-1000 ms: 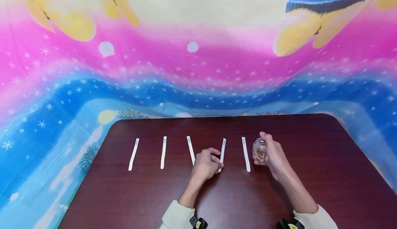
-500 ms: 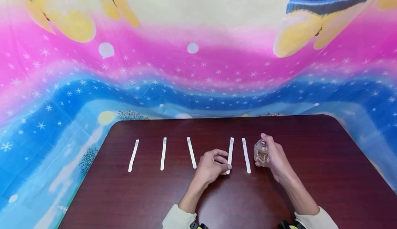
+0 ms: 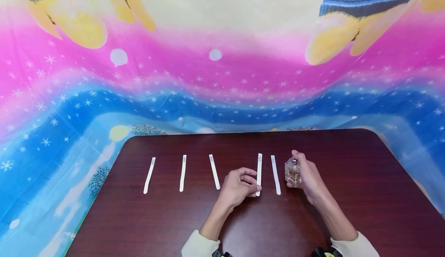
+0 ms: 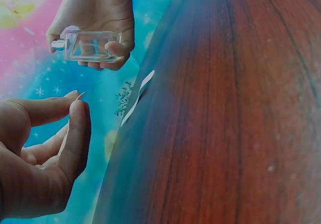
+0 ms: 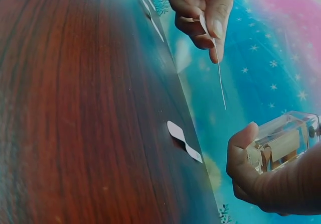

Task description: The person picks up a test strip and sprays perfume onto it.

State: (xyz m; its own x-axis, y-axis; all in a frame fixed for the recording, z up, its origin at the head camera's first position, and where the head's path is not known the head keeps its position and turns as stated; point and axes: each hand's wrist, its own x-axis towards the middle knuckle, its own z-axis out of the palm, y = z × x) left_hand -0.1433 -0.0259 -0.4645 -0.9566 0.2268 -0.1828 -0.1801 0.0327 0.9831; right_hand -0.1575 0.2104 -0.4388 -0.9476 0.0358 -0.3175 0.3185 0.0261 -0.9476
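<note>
My left hand [image 3: 238, 187] pinches a white paper test strip [image 3: 259, 170] by its rounded near end, thumb against fingers. The strip points away from me, its far end marked with small dark writing, and in the right wrist view it is held up off the table. My right hand [image 3: 311, 179] grips a clear glass perfume bottle [image 3: 292, 174] with pale amber liquid, the thumb at its silver sprayer top. Between the held strip and the bottle, another test strip [image 3: 276, 176] lies on the table. In the left wrist view the bottle [image 4: 85, 50] appears beyond my pinching fingers.
Several more test strips lie in a spaced row to the left on the dark wood table [image 3: 167, 222], among them a far-left strip [image 3: 149, 176] and a nearer strip [image 3: 214, 172]. A printed cloth [image 3: 222, 79] hangs behind the table's far edge.
My left hand has moved right with the pinched strip, closer to the strip on the table, uncovering the lower end of the third strip. The right hand and perfume bottle have barely shifted.
</note>
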